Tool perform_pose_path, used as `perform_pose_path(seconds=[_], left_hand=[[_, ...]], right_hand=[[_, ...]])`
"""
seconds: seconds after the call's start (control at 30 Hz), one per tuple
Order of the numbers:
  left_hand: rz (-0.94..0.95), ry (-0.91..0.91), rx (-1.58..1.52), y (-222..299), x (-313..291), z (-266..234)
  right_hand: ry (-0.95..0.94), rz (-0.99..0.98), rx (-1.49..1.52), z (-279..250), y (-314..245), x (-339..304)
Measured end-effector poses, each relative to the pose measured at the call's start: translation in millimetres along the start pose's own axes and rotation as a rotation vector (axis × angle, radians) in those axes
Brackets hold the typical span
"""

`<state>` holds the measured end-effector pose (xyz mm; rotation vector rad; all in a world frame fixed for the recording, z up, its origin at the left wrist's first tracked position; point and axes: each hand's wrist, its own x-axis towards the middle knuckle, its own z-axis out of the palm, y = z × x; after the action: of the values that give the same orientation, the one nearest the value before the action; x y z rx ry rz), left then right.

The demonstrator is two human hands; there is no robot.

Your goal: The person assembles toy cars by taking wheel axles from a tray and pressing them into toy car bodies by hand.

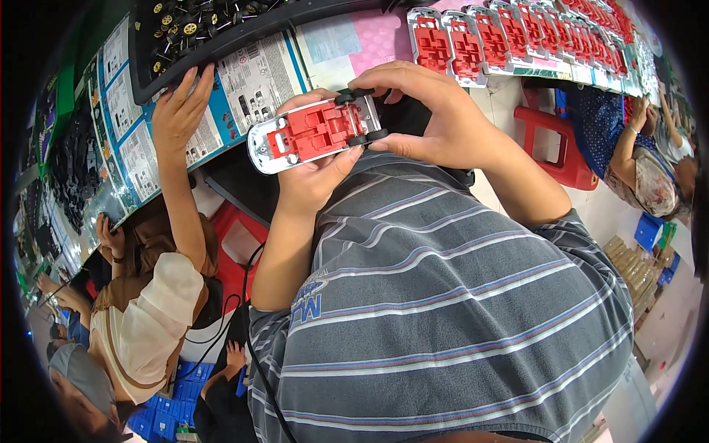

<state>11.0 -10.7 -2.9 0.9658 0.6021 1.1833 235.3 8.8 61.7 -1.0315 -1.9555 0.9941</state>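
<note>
A toy car body (306, 131), white outside with a red interior part, lies underside up in front of my chest. My left hand (314, 184) wraps around it from below, thumb on the near side and fingertips on the far side. At the car's right end sit black wheels (357, 139) on an axle across the body. My right hand (443, 114) closes on that end, its thumb by the near wheel and its forefinger by the far wheel. Whether the axle is seated in the body I cannot tell.
A black tray (221, 46) of wheels on axles (190, 29) stands at the far left, with a co-worker's hand (181, 111) on its rim. Similar car bodies (492, 40) line the table at the far right. A red stool (569, 173) stands to the right; co-workers sit on both sides.
</note>
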Motion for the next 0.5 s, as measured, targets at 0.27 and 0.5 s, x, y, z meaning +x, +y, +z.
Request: perform_pose_path(seconds=[0.27, 0.5], left_hand=[[-0.009, 0.006, 0.007, -1, 5, -1], [0.018, -0.009, 0.182, 0, 6, -9]], right_hand=[[-0.004, 0.029, 0.005, -2, 2, 3], [-0.006, 0.044, -0.019, -4, -1, 5]])
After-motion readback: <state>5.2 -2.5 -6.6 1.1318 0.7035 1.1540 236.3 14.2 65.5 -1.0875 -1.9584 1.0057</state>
